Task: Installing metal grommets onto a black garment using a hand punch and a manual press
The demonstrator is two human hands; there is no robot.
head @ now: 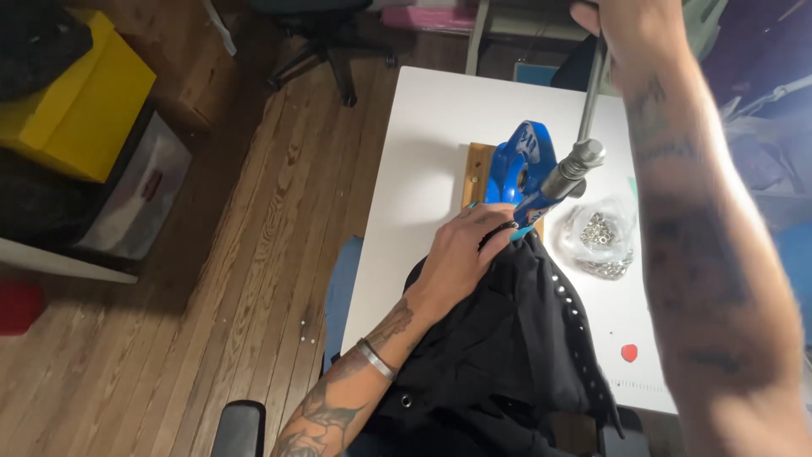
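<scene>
Head camera, looking steeply down: a person's left hand point(463, 254) lies knuckles-up on a heap of black fabric point(499, 355), fingers curled and pinching the cloth's edge right under the nose of a blue hand press point(520, 173). The forearm runs up from the lower frame, a plain metal bangle point(375, 359) at the wrist. The right hand point(630, 30) is raised to the top edge, closed in a fist around the press's grey steel lever point(589, 101), the forearm dropping down the right side of the frame, blurred and close to the lens.

The press is glossy cast metal with a rounded frame, standing on a wooden base board point(478, 173) atop a smooth white table point(423, 152). The fabric is matte, crumpled, with a row of small silver studs along one edge. Just right of the press sits a clear plastic bag of metal eyelets point(600, 241). A small red piece point(629, 353) lies near the table's right edge. Plank flooring point(245, 254) and a yellow box point(76, 101) fill the left.
</scene>
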